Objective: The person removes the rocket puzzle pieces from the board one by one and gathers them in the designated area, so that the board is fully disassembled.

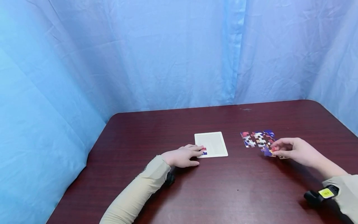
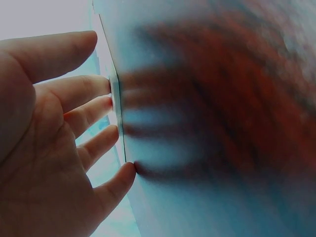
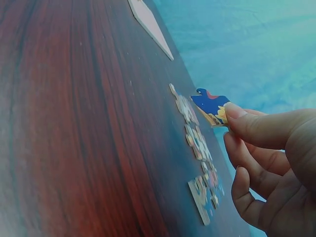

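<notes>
A white puzzle tray (image 1: 214, 141) lies flat mid-table. My left hand (image 1: 183, 157) rests at its left edge with relaxed, spread fingers, fingertips along the rim in the left wrist view. Beside those fingers, a red, white and blue puzzle piece (image 1: 205, 152) sits in the tray's near left corner. To the right, my right hand (image 1: 297, 152) pinches a blue and yellow puzzle piece (image 3: 212, 104) between thumb and fingers. It is raised over the near right side of a cluster of loose puzzle pieces (image 1: 250, 143), partly hiding that side.
The dark red wood-grain table (image 1: 218, 186) has a rounded back edge. Pale blue curtains (image 1: 173, 56) hang behind it and at both sides. A black wrist strap with a yellow label (image 1: 326, 193) is on the right forearm.
</notes>
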